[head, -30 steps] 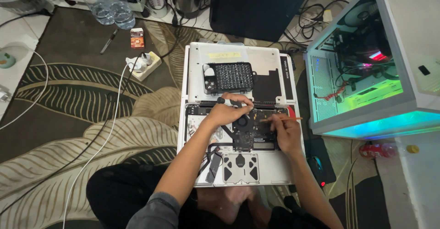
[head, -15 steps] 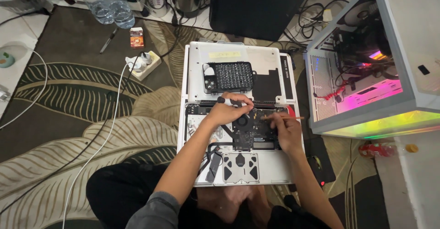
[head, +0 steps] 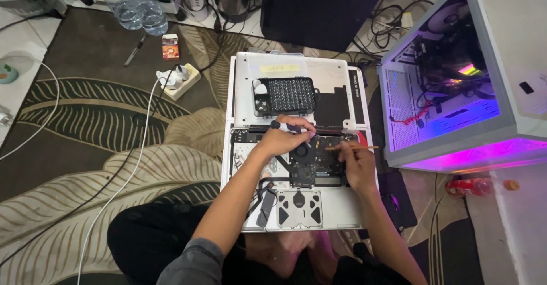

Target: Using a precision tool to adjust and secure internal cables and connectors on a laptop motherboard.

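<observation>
An opened silver laptop [head: 336, 214] lies bottom-up on the floor before me, its logic board [head: 317, 168] and round fan exposed. My left hand [head: 283, 139] grips a dark-handled screwdriver [head: 288, 126] over the upper left of the board. My right hand [head: 355, 162] holds a thin wooden-coloured stick [head: 364, 147] pointing left over the board's right side. A black case of screwdriver bits [head: 285, 96] rests on the removed bottom cover [head: 245, 85] just beyond the laptop.
A white open PC tower [head: 501, 62] glowing purple stands at right. A black monitor [head: 319, 5] is behind. A power strip [head: 181, 81] with a white cable, water bottles [head: 139, 8] and a leaf-patterned rug [head: 114, 148] lie at left. A red bottle [head: 470, 187] lies at right.
Both hands stay over the board with only slight shifts. The PC tower's lighting has changed from green-cyan through yellow-pink to purple.
</observation>
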